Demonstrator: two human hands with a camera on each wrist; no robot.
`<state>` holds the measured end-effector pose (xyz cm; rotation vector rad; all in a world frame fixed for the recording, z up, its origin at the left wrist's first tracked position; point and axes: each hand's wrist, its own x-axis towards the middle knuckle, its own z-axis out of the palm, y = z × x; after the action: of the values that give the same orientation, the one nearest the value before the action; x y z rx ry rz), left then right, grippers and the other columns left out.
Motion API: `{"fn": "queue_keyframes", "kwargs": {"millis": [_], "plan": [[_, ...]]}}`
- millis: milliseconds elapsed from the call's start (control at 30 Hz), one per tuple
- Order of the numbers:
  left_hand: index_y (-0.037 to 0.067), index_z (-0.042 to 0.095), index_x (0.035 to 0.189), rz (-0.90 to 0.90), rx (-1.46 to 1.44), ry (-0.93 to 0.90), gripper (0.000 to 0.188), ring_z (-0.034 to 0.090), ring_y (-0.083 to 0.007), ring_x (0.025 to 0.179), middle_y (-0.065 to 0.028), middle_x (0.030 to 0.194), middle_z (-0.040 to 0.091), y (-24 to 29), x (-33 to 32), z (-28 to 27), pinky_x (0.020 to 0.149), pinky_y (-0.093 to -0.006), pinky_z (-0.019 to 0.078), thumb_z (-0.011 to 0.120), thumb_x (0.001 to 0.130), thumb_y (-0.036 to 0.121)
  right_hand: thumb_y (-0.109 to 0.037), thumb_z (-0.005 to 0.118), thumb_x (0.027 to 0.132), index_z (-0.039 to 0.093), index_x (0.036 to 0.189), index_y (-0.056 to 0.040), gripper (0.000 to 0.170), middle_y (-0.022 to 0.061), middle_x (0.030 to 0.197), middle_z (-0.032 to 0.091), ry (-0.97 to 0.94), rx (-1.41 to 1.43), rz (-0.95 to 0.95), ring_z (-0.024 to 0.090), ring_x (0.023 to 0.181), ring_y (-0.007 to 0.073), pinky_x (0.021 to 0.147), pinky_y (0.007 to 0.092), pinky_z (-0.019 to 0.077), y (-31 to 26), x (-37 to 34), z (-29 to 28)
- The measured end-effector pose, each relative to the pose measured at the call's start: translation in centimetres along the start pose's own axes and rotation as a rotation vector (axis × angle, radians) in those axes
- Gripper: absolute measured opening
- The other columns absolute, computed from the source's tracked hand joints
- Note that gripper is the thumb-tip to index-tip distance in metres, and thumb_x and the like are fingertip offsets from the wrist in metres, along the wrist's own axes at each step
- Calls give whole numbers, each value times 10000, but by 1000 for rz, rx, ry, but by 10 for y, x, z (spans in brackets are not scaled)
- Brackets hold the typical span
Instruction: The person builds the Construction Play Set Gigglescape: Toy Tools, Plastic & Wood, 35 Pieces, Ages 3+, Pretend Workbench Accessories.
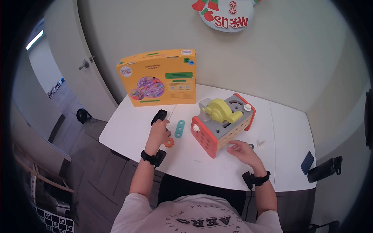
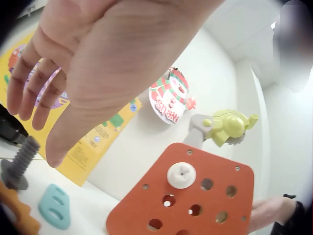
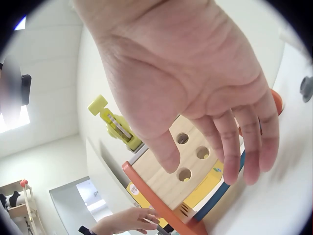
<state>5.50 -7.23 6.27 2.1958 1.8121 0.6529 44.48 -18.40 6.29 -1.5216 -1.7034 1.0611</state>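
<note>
My left hand [image 1: 157, 134] hovers at the left of the table, fingers relaxed, nothing between them. In the left wrist view a grey toy bolt [image 2: 20, 164] stands on its head just below my thumb, beside an orange toy gear [image 1: 169, 143]. A teal strip with holes [image 1: 179, 129] lies to the right, and a black object [image 1: 159, 116] lies beyond my fingers. My right hand [image 1: 244, 152] is held loosely beside the wooden side of the toy workbench [image 1: 221, 134], fingers spread a little and empty. A yellow-green toy saw [image 1: 220, 110] is mounted on the bench's grey top.
A yellow toy box [image 1: 157, 79] stands at the back left. Right of the bench lie a small white piece [image 1: 260, 143] and a grey round piece [image 1: 251, 146]. A phone [image 1: 307, 163] and a black bottle [image 1: 325, 169] are at the right edge.
</note>
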Motion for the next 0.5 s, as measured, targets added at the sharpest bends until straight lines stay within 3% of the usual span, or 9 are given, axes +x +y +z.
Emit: {"fn": "queue_keyframes", "kwargs": {"millis": [167, 267, 367, 467, 500], "plan": [[-2, 727, 1026, 15, -41, -86, 224, 716, -352, 921, -189, 1047, 698, -19, 9, 13, 849, -455, 575, 757, 804, -9, -333, 780, 943, 647, 1281, 54, 531, 139, 871, 729, -28, -54, -52, 701, 743, 191, 693, 308, 556, 2, -1, 0], [2, 714, 1075, 95, -159, -132, 226, 717, -307, 993, -161, 1004, 693, 9, 4, -13, 873, -388, 573, 756, 855, 24, -306, 777, 949, 642, 1283, 39, 499, 123, 848, 721, -51, -72, -45, 697, 734, 185, 698, 310, 556, -3, -5, -3], [-2, 700, 1145, 214, -464, -113, 230, 722, -258, 976, -138, 1052, 677, 34, -3, -27, 902, -378, 586, 714, 916, 15, -256, 766, 967, 623, 1309, 24, 465, 100, 848, 711, -84, -98, -66, 681, 742, 157, 715, 305, 551, -6, -7, -4], [24, 618, 1313, 363, -766, -205, 346, 685, -174, 1007, -66, 1057, 607, 45, -4, -28, 932, -354, 606, 655, 970, 7, -253, 767, 964, 618, 1327, 19, 477, 105, 848, 713, -104, -95, -99, 693, 749, 174, 723, 314, 559, -11, -8, -3], [35, 580, 1357, 307, -903, -226, 382, 670, -158, 1011, -54, 1062, 585, 51, -6, -29, 929, -346, 614, 635, 980, 1, -251, 768, 963, 616, 1334, 17, 483, 106, 850, 715, -113, -94, -103, 696, 753, 179, 728, 317, 562, -14, -9, -3]]}}
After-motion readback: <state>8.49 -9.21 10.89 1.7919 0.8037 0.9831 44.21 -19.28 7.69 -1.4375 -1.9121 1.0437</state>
